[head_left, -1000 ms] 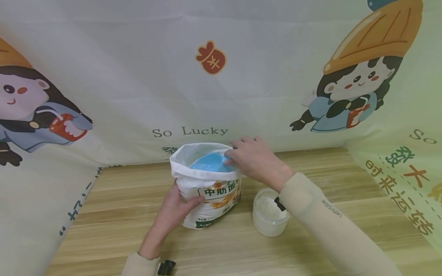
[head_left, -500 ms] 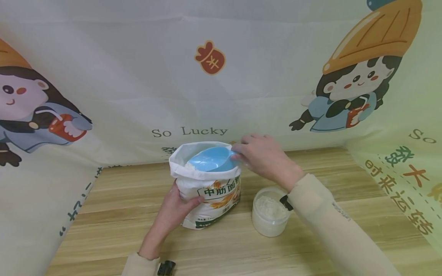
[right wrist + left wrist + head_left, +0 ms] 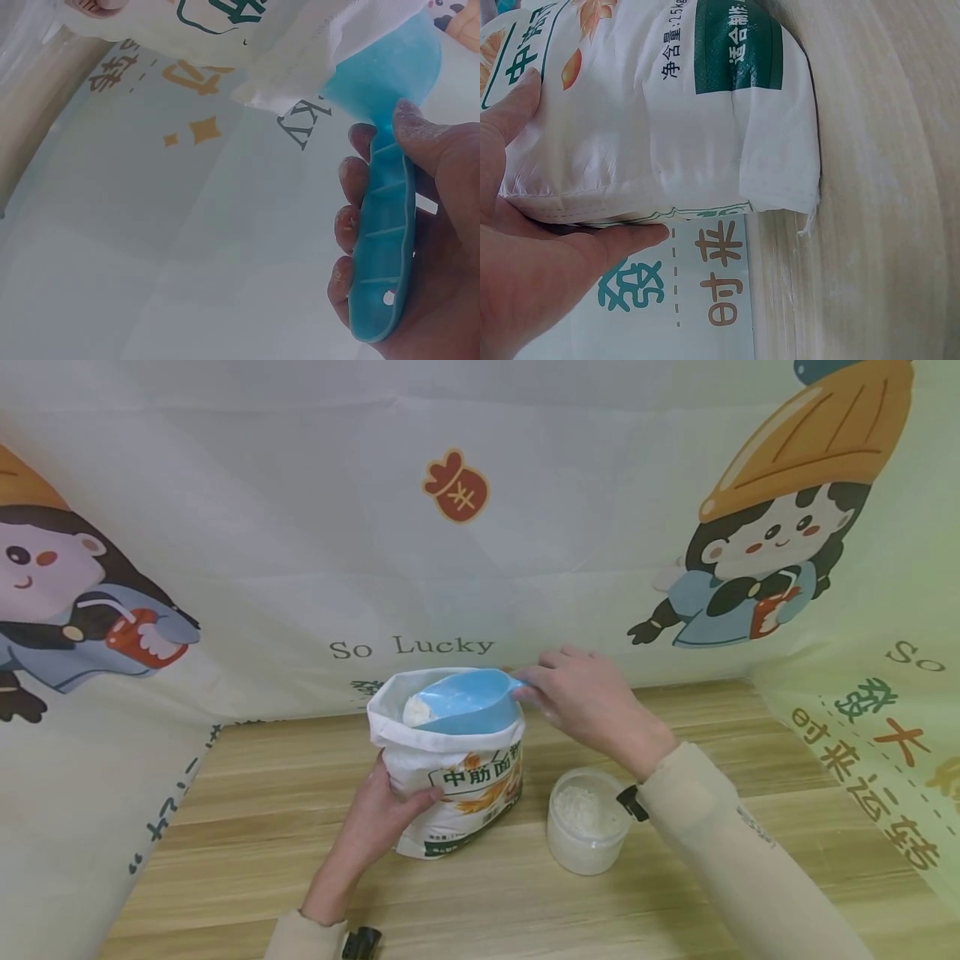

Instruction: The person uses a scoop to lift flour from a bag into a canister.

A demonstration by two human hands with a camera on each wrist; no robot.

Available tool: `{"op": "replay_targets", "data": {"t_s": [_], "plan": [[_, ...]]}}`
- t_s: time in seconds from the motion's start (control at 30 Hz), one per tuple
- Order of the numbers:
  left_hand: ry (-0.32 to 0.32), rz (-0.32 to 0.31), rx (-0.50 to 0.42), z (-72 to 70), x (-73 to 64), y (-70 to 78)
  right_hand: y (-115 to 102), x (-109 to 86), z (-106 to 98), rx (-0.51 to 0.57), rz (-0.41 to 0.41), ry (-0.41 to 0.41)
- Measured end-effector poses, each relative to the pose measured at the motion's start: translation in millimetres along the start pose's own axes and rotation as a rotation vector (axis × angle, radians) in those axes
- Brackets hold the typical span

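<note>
The right hand [image 3: 592, 706] is pinching the blue scoop [image 3: 465, 702] by its handle at the flour bag [image 3: 450, 768] mouth, flour heaped at nine o'clock. The left hand [image 3: 375, 827] is clasping the bag's side; soft and slumping, it looks best held low.

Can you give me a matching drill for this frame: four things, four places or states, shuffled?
Things:
1. blue plastic scoop
2. white paper flour bag
3. round clear plastic tub
4. left hand

States:
A. stands open-topped on the wooden table
B. grips the bag's side
C. holds flour, beside the bag
D. held in the bag's mouth by the right hand

Pairs: 1-D, 2-A, 3-C, 4-B
</note>
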State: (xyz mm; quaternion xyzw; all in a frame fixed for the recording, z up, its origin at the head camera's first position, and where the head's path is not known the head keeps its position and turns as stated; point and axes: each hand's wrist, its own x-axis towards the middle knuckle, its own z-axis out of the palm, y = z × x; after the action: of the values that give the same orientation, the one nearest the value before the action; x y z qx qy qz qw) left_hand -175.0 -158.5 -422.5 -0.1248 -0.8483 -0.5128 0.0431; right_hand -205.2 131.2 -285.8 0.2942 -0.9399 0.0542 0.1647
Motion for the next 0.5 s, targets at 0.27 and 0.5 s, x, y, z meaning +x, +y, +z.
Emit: {"op": "replay_targets", "data": {"t_s": [0.27, 0.5], "plan": [[0.009, -0.009, 0.015, 0.0, 0.2, -0.6, 7, -5.0, 3, 0.033, -0.001, 0.041], [0.012, -0.012, 0.024, 0.6, 0.9, -0.8, 12, -11.8, 5, 0.059, -0.004, 0.071]]}}
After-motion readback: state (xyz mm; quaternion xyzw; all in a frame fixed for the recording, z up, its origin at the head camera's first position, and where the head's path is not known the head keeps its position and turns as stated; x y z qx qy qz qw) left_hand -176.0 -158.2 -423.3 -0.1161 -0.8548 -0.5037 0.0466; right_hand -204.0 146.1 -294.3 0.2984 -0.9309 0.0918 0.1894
